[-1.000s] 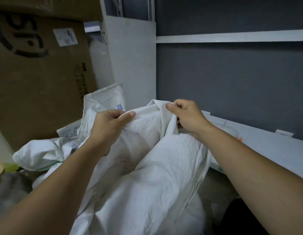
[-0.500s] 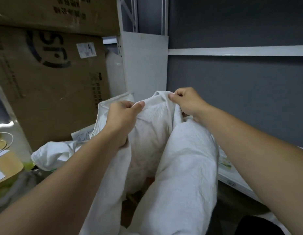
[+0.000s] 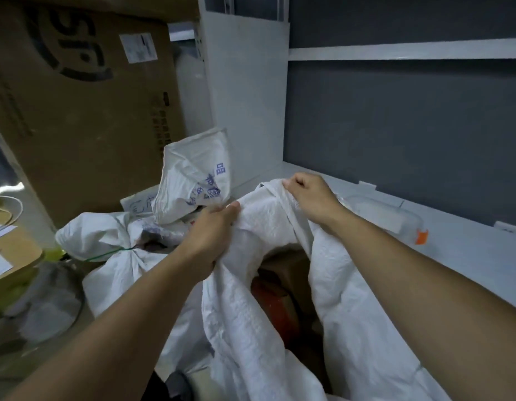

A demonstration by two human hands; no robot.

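head: left hand (image 3: 211, 235), right hand (image 3: 311, 194), sack (image 3: 353, 328)

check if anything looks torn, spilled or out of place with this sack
Nothing stands out. The left hand and right hand grip the white sack by its rim; creased fabric, no visible tear or spill.

White woven sack (image 3: 245, 299) — crumpled, upright — mouth open (cardboard inside).

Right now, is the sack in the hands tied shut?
No, the left hand and right hand grip the sack by its rim, and its mouth gapes open.
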